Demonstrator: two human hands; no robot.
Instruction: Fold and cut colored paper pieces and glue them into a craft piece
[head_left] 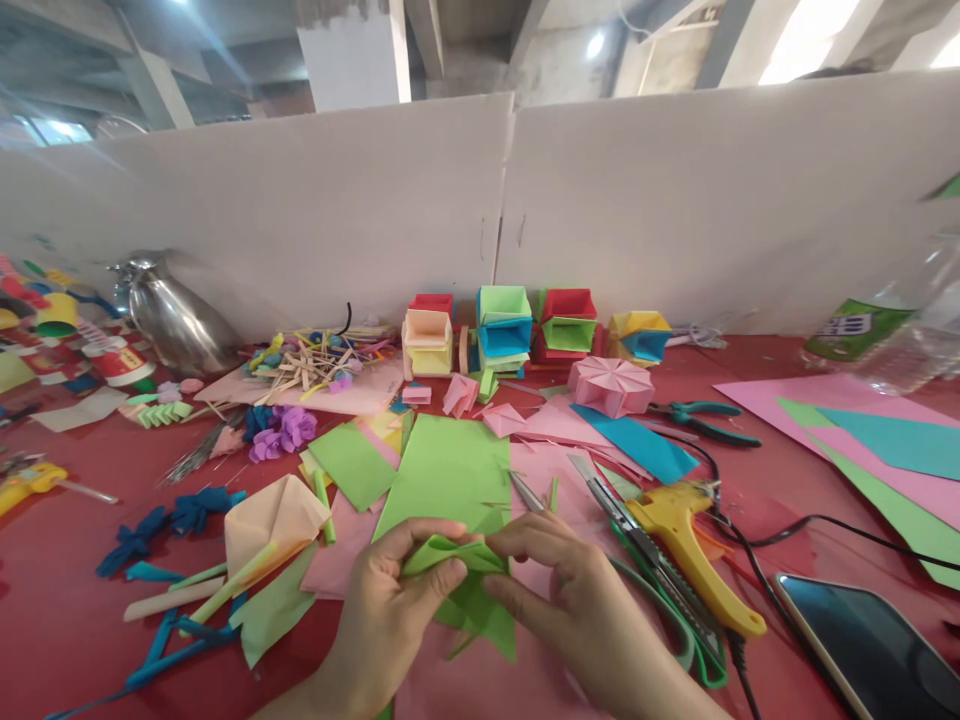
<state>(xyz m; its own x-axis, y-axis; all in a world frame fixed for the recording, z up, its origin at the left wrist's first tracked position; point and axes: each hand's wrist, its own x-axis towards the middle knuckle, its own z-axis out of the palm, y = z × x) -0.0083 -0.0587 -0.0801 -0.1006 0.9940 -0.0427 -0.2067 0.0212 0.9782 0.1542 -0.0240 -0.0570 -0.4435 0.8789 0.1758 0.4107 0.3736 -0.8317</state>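
My left hand (386, 620) and my right hand (577, 610) both pinch a small folded piece of green paper (465, 585) low in the middle of the head view. The fingers of each hand are closed on the paper's upper edge, thumbs toward each other. A larger flat green sheet (446, 470) lies on the red table (67, 610) just beyond the hands. Pink paper (540, 470) lies under and beside them.
A yellow glue gun (686, 545) with a black cord, a utility knife (637, 545) and scissors (697, 660) lie right of my hands. A phone (874, 650) is at the lower right. Folded paper boxes (502, 330) stand at the back wall. A peach paper flower (274, 520) lies left.
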